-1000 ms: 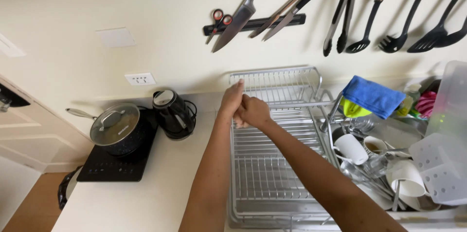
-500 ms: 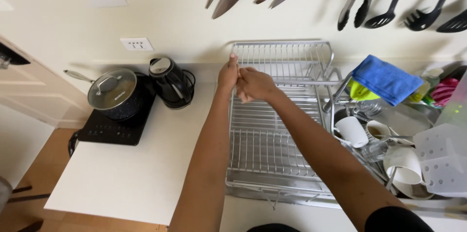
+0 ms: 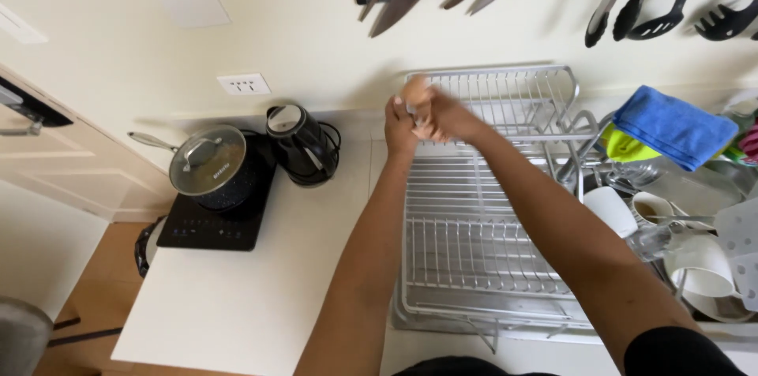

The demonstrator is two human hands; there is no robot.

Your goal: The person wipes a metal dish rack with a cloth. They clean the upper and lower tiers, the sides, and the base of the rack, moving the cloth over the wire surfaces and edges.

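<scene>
Dish rack (image 3: 474,250) stands empty — left hand (image 3: 399,125) and right hand (image 3: 436,112) pressed together above it, holding nothing I can make out; sink (image 3: 695,187) dishes unracked.

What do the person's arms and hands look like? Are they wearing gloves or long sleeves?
No gloves: the left hand and right hand are both bare, with no rings or watch that I can see, though they look a bit blurry. Both forearms are bare too. Only the right arm shows clothing: a dark sleeve at the upper arm, near the picture's bottom edge.

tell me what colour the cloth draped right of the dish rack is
Bright blue; the cloth shows clearly in the head view.
</scene>
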